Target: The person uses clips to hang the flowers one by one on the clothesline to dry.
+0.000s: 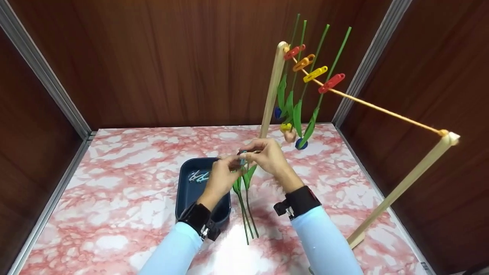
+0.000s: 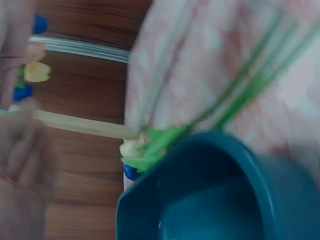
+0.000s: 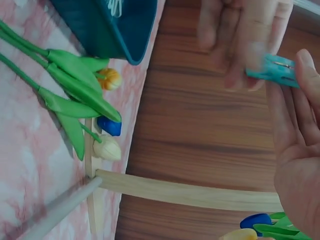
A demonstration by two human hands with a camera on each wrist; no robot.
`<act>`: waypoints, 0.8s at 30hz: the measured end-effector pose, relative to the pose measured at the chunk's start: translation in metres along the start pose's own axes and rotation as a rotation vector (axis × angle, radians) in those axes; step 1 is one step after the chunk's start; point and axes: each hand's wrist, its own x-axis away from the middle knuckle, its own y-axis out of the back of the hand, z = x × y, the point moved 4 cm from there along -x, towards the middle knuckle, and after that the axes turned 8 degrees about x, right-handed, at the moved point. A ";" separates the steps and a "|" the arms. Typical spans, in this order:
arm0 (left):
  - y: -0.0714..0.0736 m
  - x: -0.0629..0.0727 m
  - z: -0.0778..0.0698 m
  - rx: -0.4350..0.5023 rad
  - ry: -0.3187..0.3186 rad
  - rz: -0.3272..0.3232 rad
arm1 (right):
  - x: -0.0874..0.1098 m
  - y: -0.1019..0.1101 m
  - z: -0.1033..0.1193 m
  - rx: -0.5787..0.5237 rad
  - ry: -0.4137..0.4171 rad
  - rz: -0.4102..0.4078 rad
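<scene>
A turquoise clothespin (image 3: 275, 70) is between my two hands, above the table. My right hand (image 1: 269, 156) pinches one end between thumb and fingers. At its other end, the thumb and fingers of my left hand (image 1: 223, 175) grip it; they are blurred in the right wrist view. Below lie three artificial tulips, with an orange bloom (image 3: 111, 79), a blue bloom (image 3: 110, 126) and a white bloom (image 3: 107, 148). Their green stems (image 1: 248, 217) point toward me. Left of them stands a dark blue bin (image 1: 183, 191) with a few pale clothespins (image 1: 198, 176) inside.
At the right, a cord (image 1: 382, 109) runs between two wooden posts (image 1: 272, 91). Several tulips hang from it upside down by red, orange and yellow clothespins (image 1: 315, 74). Dark wood-grain panels (image 1: 172, 61) enclose the pink marbled table (image 1: 114, 183).
</scene>
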 end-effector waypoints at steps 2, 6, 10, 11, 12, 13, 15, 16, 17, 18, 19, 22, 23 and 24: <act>-0.012 0.001 0.005 -0.235 -0.013 0.098 | 0.001 0.004 -0.002 -0.007 0.015 -0.035; -0.043 0.011 0.014 -0.733 -0.172 0.285 | 0.004 0.009 -0.007 -0.032 0.034 -0.071; -0.070 0.020 0.021 -1.033 -0.313 0.389 | 0.009 0.010 -0.014 -0.046 0.035 -0.073; -0.076 0.022 0.022 -1.084 -0.329 0.407 | 0.010 0.010 -0.016 -0.048 0.034 -0.076; -0.081 0.022 0.023 -1.127 -0.346 0.415 | 0.012 0.010 -0.018 -0.047 0.035 -0.083; -0.087 0.023 0.025 -1.179 -0.364 0.425 | 0.014 0.011 -0.020 -0.050 0.033 -0.089; -0.096 0.024 0.028 -1.279 -0.409 0.428 | 0.017 0.011 -0.023 -0.058 0.030 -0.100; -0.099 0.025 0.029 -1.323 -0.434 0.422 | 0.019 0.011 -0.024 -0.059 0.028 -0.103; -0.103 0.025 0.030 -1.361 -0.456 0.420 | 0.020 0.011 -0.025 -0.058 0.027 -0.104; -0.106 0.026 0.031 -1.393 -0.479 0.419 | 0.022 0.012 -0.027 -0.056 0.026 -0.102; -0.109 0.026 0.032 -1.416 -0.498 0.418 | 0.024 0.012 -0.028 -0.055 0.022 -0.100; -0.114 0.027 0.034 -1.459 -0.535 0.393 | 0.028 0.012 -0.030 -0.047 0.025 -0.094; -0.115 0.027 0.035 -1.468 -0.541 0.386 | 0.029 0.013 -0.031 -0.049 0.028 -0.095; -0.116 0.026 0.036 -1.476 -0.545 0.378 | 0.030 0.013 -0.031 -0.054 0.030 -0.096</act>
